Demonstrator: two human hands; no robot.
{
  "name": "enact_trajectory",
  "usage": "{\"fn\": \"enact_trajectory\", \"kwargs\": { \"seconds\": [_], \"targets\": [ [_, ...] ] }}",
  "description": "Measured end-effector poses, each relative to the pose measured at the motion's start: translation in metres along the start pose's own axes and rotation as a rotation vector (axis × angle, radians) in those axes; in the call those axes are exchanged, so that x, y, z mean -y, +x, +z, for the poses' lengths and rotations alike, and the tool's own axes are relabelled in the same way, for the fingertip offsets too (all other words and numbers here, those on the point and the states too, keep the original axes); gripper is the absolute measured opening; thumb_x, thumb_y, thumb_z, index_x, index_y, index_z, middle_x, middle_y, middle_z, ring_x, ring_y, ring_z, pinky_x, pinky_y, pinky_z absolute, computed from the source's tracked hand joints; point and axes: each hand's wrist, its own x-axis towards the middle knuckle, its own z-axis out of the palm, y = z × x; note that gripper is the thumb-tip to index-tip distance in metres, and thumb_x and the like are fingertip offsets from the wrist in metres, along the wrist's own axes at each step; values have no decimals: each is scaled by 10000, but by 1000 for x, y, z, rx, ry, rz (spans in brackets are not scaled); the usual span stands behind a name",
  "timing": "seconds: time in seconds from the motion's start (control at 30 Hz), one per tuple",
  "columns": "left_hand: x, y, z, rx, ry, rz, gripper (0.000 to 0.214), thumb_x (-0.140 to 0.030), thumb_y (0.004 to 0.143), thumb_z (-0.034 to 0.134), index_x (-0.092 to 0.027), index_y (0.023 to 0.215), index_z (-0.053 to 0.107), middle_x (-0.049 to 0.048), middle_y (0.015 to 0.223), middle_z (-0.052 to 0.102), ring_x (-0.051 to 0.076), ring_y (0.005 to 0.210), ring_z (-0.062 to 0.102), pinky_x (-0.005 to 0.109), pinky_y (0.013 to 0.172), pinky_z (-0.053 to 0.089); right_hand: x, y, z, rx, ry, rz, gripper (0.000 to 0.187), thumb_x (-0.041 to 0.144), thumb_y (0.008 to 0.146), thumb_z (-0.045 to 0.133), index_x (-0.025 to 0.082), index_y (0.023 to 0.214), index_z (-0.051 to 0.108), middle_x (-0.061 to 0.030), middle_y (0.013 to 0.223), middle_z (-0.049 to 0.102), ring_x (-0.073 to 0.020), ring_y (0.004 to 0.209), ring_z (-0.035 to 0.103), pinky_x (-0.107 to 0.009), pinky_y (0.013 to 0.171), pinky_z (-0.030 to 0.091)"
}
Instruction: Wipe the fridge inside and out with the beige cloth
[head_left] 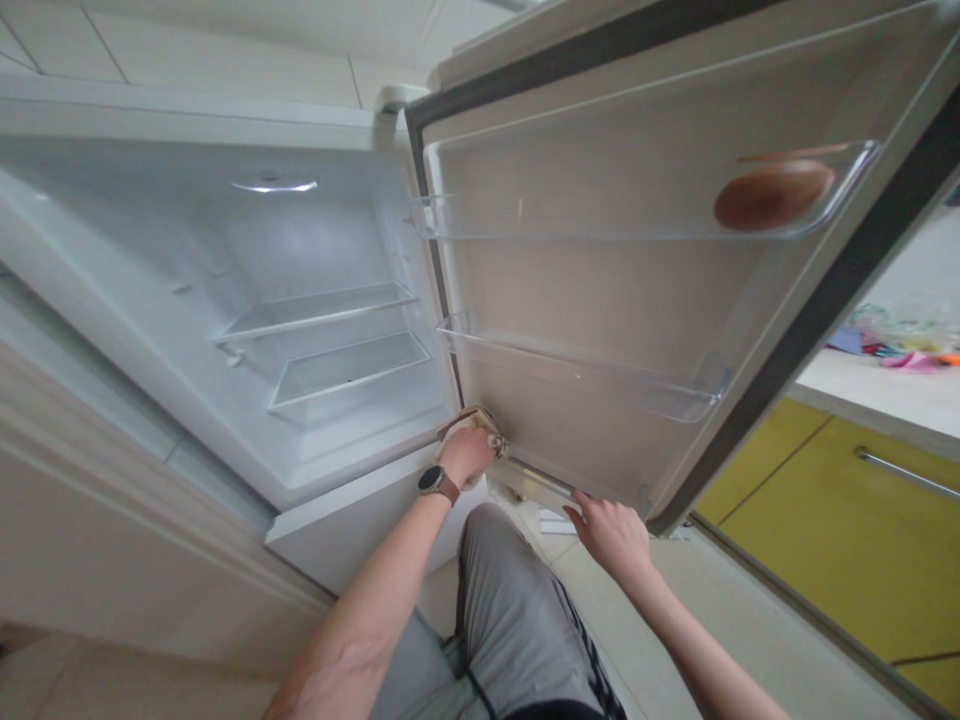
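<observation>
A beige-brown cloth (480, 415) is bunched under my left hand (466, 452), which wears a dark-faced wristwatch. This hand is closed on the cloth at the lower hinge corner, between the refrigerator body (330, 505) and its door. My right hand (609, 530) grips the bottom edge of the wide-swung refrigerator door (577, 300); part of its fingers is hidden by that edge. Left of the door, the lit white compartment (247, 240) holds two glass shelves (352, 362).
Clear door bins (585, 375) run across the door; the upper one holds a reddish-brown oval item (772, 195). Yellow cabinets (847, 520) stand at right under a white counter (885, 395) with colourful items. My grey-trousered knee (491, 560) is close below the door.
</observation>
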Motion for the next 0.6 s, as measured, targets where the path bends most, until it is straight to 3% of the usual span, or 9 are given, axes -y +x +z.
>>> {"fn": "enact_trajectory", "kwargs": {
  "seconds": [0.2, 0.37, 0.47, 0.6],
  "targets": [
    [-15, -11, 26, 46, 18, 7, 306, -175, 713, 782, -222, 565, 519, 176, 839, 726, 414, 1260, 667, 439, 1167, 443, -2, 1, 0, 3, -5, 7, 413, 474, 1126, 383, 268, 1312, 690, -120, 983, 818, -310, 956, 814, -323, 737, 533],
    [-33, -31, 51, 125, 15, 69, 223, -187, 688, 823, -219, 612, 616, 172, 895, 763, 410, 1161, 703, 451, 1140, 452, -5, 1, 0, -12, -25, 8, 421, 488, 1124, 391, 269, 1313, 697, -120, 978, 819, -294, 945, 813, -310, 740, 524],
    [-38, -36, 50, 159, -9, 102, 201, -170, 654, 841, -226, 616, 651, 158, 863, 763, 408, 1116, 714, 452, 1136, 444, -7, 1, -1, -22, -34, -5, 415, 496, 1121, 406, 271, 1314, 697, -117, 983, 822, -294, 943, 815, -304, 729, 518],
    [-32, -27, 27, 125, -61, 106, 192, -106, 626, 801, -231, 596, 658, 126, 754, 728, 388, 1046, 725, 437, 1104, 454, -8, 1, 0, -16, -29, -29, 436, 503, 1128, 384, 264, 1309, 701, -119, 993, 823, -295, 948, 814, -311, 729, 522]
  ]
}}
